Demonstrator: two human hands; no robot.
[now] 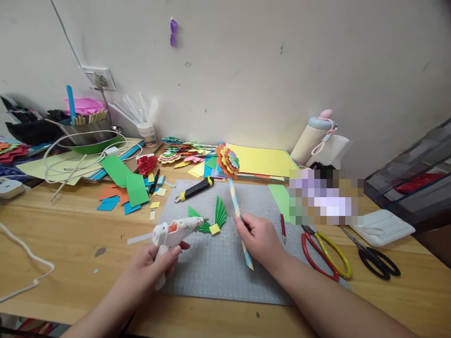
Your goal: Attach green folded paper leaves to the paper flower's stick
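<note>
Head view: the left hand (160,260) has its fingers wrapped around the grip of a white glue gun (176,231), nozzle pointing at the green paper leaves (213,218) that lie on the grey cutting mat (211,277) on the counter (70,244). The right hand (259,237) pinches the striped stem of a paper flower (228,162) between thumb and fingers, about midway down; the flower head rises over the mat's far edge.

The flower looks very light and easily crushed, so the rolled stem seems the safest place to hold it. The leaves appear thin and floppy. The gun is rigid plastic, and its tip is probably hot.

No brand or writing can be read; one patch by the scissors (326,253) is blurred.
</note>
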